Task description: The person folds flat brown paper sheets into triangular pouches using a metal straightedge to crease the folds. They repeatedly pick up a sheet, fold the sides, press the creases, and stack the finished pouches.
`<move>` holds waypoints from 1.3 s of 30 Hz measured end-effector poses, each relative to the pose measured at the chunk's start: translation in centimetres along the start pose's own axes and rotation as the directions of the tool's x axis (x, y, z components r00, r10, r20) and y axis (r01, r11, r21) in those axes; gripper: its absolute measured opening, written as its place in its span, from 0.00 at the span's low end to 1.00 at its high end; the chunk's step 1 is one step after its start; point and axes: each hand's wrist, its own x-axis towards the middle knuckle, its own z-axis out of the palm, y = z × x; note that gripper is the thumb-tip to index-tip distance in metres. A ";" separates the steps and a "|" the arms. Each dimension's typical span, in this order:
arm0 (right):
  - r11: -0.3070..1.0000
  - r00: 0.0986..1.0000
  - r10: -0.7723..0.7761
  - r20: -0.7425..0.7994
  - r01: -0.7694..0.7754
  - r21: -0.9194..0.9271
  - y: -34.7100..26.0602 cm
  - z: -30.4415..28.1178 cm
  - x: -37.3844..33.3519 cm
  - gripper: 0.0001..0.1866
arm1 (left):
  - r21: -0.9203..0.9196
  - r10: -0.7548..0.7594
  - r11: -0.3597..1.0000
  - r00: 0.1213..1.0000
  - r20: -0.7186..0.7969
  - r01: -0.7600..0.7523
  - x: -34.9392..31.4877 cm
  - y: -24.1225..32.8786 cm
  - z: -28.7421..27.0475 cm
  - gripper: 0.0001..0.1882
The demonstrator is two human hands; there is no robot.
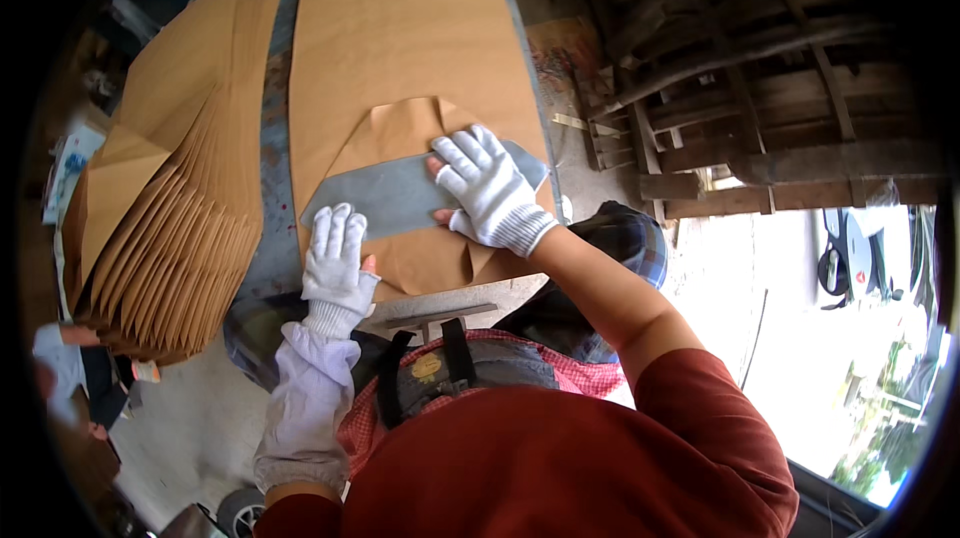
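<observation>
A flat grey plate (385,196) with pointed ends lies across the folded end of a brown paper bag (400,18) on the table before me. Paper flaps, creased at the corners, show on its far and near sides. My left hand (340,263), in a white glove with the thumb tip bare, rests flat at the plate's left end, fingers stretched forward. Near the plate's right end, my right hand (487,183), gloved alike, presses down with its thumb apart from its fingers. Neither hand is closed around anything.
On the left, a fanned stack of brown paper bags (165,258) leans over the table's edge. A worn grey strip of table (275,138) runs between stack and sheet. Wooden racking (720,88) stands at the right. Part of another person (75,358) shows at the far left.
</observation>
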 end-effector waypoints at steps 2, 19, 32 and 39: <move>1.000 1.000 -0.001 0.027 0.001 -0.014 0.4 0.0 -0.2 0.38 | 0.028 -0.043 0.999 0.997 0.059 0.041 0.0 0.5 0.0 0.35; 0.996 1.000 0.008 -0.009 -0.007 0.084 0.3 -0.1 -0.7 0.37 | 0.056 -0.046 0.998 0.990 0.137 0.039 0.5 1.2 -1.6 0.35; 0.959 0.997 -0.051 0.059 0.033 0.283 2.8 -2.9 -4.2 0.20 | 0.243 0.300 0.927 0.953 -0.031 -0.284 1.9 -3.2 1.0 0.17; 0.877 0.882 0.416 0.221 -0.453 0.161 1.8 -2.5 -3.2 0.17 | -0.082 -0.475 0.861 0.850 0.227 0.502 4.8 0.1 -0.4 0.19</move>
